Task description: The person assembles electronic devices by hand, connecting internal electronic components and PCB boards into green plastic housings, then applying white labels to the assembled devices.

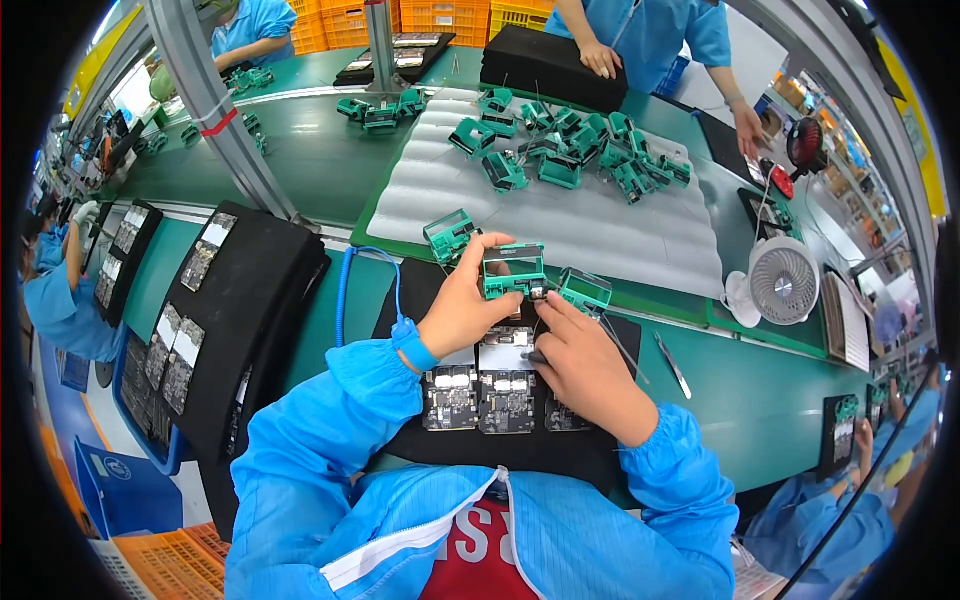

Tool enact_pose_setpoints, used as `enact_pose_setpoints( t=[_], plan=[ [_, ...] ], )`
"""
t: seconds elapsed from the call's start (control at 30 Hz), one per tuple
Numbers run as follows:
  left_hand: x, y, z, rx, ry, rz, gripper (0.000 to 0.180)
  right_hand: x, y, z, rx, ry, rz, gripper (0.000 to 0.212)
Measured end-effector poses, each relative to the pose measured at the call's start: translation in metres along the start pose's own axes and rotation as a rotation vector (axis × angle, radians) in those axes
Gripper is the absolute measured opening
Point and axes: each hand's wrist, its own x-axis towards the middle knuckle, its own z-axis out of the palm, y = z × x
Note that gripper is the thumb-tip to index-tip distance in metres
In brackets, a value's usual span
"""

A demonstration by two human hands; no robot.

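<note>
My left hand (468, 302) grips a green plastic frame (514, 262) above the black foam mat (405, 445), thumb and fingers on its left side. My right hand (590, 372) is closed, its fingertips at the frame's lower right corner beside a small silvery part (539, 293). A dark piece shows under the right fingers; what it is I cannot make out. Below my hands, circuit boards (508, 403) lie in a row on the mat. Another green frame (451, 236) sits left of the held one, and a green frame (585, 290) with a thin rod lies to its right.
Many green frames (560, 172) are heaped on a white foam sheet (425, 165) ahead. Metal tweezers (674, 368) lie at right, near a white fan (783, 281). A black foam stack (255, 270) bears boards at left. A blue coiled cord (343, 290) reaches my left wristband. Co-workers sit around.
</note>
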Motion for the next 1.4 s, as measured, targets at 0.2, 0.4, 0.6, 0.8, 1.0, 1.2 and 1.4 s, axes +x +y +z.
enact_pose_setpoints(
  t=[0.2,0.4,0.6,0.8,1.0,1.2,1.4],
  plan=[
    [-0.011,-0.008,-0.006,0.261,-0.078,-0.025,0.073,-0.026,-0.011,0.007,0.268,-0.029,-0.047,0.027],
    [-0.014,-0.006,-0.004,0.33,-0.054,0.032,0.076,-0.03,-0.019,0.012,0.336,-0.044,-0.072,0.027],
    [-0.016,0.0,-0.003,0.255,-0.061,-0.028,0.073,-0.028,-0.02,0.012,0.347,-0.034,-0.053,0.027],
    [-0.016,-0.001,-0.006,0.325,-0.083,0.027,0.078,-0.028,-0.021,0.012,0.333,-0.033,-0.051,0.028],
    [-0.015,-0.005,-0.006,0.34,-0.081,0.035,0.076,-0.028,-0.02,0.014,0.33,-0.038,-0.049,0.028],
    [-0.017,-0.006,-0.005,0.338,-0.056,0.084,0.074,-0.026,-0.021,0.013,0.346,-0.054,-0.029,0.025],
    [-0.015,-0.011,0.0,0.378,-0.077,0.167,0.073,-0.027,-0.019,0.012,0.343,-0.058,-0.033,0.028]
  ],
)
